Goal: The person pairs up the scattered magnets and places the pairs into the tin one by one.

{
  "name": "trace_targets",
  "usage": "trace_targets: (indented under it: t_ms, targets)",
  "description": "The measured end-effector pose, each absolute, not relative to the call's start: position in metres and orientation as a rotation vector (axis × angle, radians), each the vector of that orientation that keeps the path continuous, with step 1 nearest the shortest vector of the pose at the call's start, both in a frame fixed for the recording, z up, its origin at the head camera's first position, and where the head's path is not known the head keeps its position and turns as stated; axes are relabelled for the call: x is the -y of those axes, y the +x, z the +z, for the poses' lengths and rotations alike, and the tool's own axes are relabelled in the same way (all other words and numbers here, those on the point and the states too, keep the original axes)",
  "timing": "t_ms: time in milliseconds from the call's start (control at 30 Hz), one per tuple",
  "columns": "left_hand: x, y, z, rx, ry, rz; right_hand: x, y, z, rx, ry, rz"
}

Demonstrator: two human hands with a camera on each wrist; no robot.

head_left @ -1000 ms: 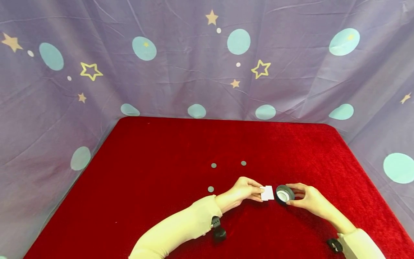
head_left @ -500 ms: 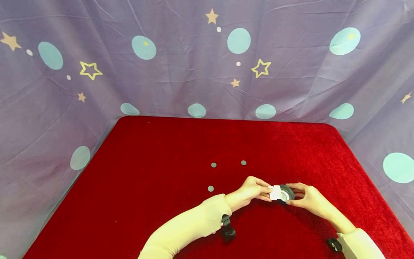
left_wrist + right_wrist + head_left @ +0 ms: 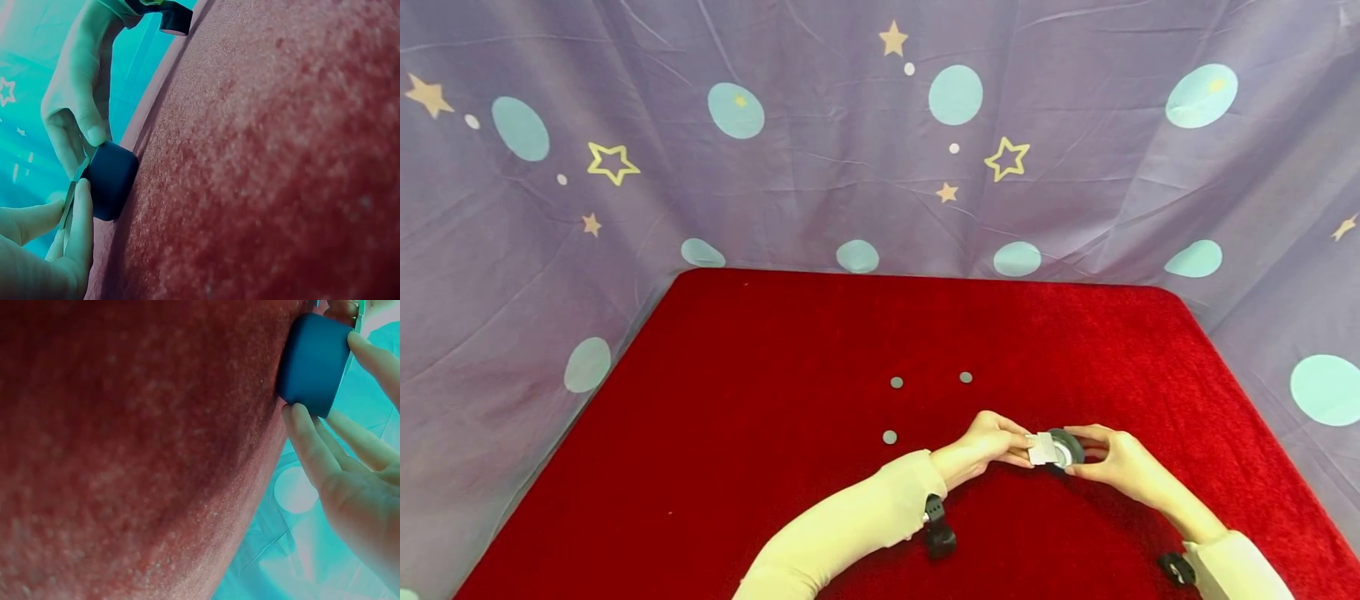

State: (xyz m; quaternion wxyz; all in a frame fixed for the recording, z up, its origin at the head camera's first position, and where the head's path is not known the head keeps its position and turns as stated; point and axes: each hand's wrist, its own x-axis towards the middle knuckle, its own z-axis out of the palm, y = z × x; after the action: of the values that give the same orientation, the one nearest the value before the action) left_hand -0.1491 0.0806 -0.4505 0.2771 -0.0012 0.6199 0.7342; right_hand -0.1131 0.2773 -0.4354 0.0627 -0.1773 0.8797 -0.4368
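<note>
My left hand (image 3: 992,437) pinches a flat white square piece (image 3: 1042,448) between thumb and fingers. The square's right edge lies over the rim of a dark round cup-like container (image 3: 1072,446) with a pale inside. Thumb and fingers of my right hand (image 3: 1112,458) grip that container from its right side. In the left wrist view the square shows as a thin plate (image 3: 70,199) beside the top of the dark container (image 3: 112,178). The right wrist view has the container (image 3: 315,365) standing on the red cloth, my fingertips against its wall. What the square is made of, I cannot tell.
Three small grey discs (image 3: 890,437) lie spread on the red cloth (image 3: 760,375), left of and beyond the hands. A purple curtain (image 3: 820,167) with stars and dots hangs behind the table and along its sides.
My left hand has moved right, bringing the white square from beside the container to over its rim, where it now looks tilted and greyer. The right hand and container have stayed in place.
</note>
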Motion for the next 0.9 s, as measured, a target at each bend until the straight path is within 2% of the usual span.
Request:
trace_targets:
  t_ms: [700,900]
  targets:
    - [-0.096,-0.151,-0.448,-1.757,-0.098,2.012,-0.275,-0.116,-0.439,-2.660,-0.545,-1.339]
    - [-0.095,-0.150,-0.443,-1.846,0.003,1.956,-0.275,-0.114,-0.438,-2.645,-0.540,-1.363]
